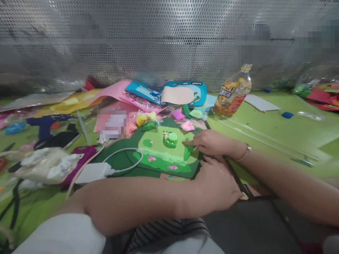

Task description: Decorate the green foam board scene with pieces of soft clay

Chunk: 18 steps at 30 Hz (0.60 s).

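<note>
A dark green card [116, 155] lies before me with a light green clay scene on it. In its middle sits a green clay snail [172, 138] with a spiral shell, above a wavy green clay strip [161, 163] dotted with pink bits. My right hand [213, 143] is over the card's right side, index finger stretched out beside an upright green clay stem [186, 151]; the other fingers are bent. My left hand [218, 187] crosses to the card's lower right corner, thumb apart, fingers reaching toward the table edge. Its fingertips are partly hidden, beside a small yellowish piece [244, 196].
Packets of coloured clay [149, 121] lie behind the card, near a blue pouch [189, 92]. A drink bottle [233, 92] stands at the right. Left are a white charger [94, 172] with cable, a phone [59, 140] and a blue glue gun [45, 127]. Behind rises a perforated metal panel [159, 38].
</note>
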Available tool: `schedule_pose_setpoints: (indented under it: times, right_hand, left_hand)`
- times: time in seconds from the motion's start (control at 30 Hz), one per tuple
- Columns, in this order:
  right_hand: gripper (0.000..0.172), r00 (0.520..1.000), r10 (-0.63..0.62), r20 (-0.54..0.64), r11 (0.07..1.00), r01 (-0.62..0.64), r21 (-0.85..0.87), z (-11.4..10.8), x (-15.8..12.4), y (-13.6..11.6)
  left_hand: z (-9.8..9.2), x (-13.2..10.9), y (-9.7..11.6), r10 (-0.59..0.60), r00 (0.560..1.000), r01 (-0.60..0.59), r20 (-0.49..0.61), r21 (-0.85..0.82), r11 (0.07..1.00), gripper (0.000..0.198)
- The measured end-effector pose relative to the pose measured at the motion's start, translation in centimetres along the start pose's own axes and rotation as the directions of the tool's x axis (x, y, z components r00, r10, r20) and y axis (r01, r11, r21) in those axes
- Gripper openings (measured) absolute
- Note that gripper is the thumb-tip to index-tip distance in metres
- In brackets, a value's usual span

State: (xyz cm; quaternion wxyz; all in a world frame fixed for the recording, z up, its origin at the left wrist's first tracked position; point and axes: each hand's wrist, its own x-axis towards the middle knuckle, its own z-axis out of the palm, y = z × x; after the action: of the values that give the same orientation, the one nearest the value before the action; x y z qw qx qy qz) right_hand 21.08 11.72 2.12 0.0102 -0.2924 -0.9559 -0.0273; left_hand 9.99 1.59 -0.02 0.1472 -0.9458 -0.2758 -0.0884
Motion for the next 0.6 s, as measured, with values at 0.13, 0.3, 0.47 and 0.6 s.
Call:
schedule_pose_setpoints:
  times: [0.13, 0.3, 0.47, 0.6]
  right_hand:
    - [0.042, 1.0, -0.012, 0.018, 1.0, 0.013, -0.025, -0.2, 0.02, 0.04]
    - [0.043, 1.0, -0.004, -0.001, 0.997, 0.004, -0.072, -0.05, 0.03, 0.01]
    - [0.043, 0.998, 0.065, -0.011, 0.996, -0.066, -0.063, 0.11, 0.05, -0.01]
    - [0.044, 0.996, 0.083, 0.012, 0.995, -0.082, -0.063, 0.06, -0.01, 0.01]
  left_hand:
    - [0.2, 0.15, 0.1, -0.024, 1.0, 0.024, 0.014, -0.023, 0.999, 0.061]
    - [0.04, 0.06, 0.15, -0.021, 1.0, 0.021, 0.005, -0.026, 0.999, 0.059]
    - [0.0, 0.05, 0.1, -0.021, 0.999, 0.021, 0.028, -0.027, 0.999, 0.06]
    - [0.01, 0.12, 0.06, -0.026, 0.999, 0.028, 0.042, -0.046, 0.999, 0.061]
